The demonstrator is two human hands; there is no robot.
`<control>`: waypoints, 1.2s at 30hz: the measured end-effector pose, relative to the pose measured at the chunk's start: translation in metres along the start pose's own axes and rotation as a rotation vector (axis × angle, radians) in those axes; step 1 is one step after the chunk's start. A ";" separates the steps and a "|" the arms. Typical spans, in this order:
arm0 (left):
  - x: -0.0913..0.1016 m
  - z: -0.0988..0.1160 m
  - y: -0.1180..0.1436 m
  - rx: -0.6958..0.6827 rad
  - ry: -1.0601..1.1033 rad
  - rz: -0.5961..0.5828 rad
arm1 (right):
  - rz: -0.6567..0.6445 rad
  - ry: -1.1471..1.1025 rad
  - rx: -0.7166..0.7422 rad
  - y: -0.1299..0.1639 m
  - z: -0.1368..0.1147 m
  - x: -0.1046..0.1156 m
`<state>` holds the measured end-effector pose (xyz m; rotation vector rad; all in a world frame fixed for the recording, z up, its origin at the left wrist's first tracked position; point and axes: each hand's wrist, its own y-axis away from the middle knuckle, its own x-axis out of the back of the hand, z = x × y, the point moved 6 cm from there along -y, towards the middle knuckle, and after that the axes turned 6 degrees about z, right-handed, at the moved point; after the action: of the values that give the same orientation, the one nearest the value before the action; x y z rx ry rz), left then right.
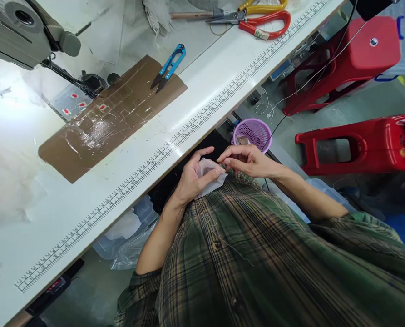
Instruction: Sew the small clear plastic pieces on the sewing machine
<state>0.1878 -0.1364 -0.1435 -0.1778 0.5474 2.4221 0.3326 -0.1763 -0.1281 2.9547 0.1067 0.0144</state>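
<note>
A small piece of thin white fabric (pixel 205 169) is in my left hand (pixel 193 178), just off the table's front edge and close to my shirt. The left thumb lies across the fabric, and the index finger stretches out past it. My right hand (pixel 245 161) is at the fabric's right side with its fingertips pinched together. What those fingertips hold, if anything, is too small to see. On the table lies a brown taped board (pixel 114 122), with blue thread snips (pixel 170 67) resting on its right end.
A sewing machine (pixel 25 32) stands at the upper left. Red-handled scissors (pixel 267 28) lie at the back near the ruler strip (pixel 189 129) along the table edge. A purple basket (pixel 253 131) and red stools (pixel 355 145) are to the right. A clear plastic bin (pixel 141 211) sits below the table.
</note>
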 end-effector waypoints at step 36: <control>-0.002 -0.006 -0.003 0.060 -0.043 -0.070 | -0.053 0.384 0.210 0.000 -0.013 -0.006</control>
<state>0.1910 -0.1384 -0.1492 -0.1174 0.5842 2.3330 0.3264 -0.1745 -0.1152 3.1148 0.2520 0.5991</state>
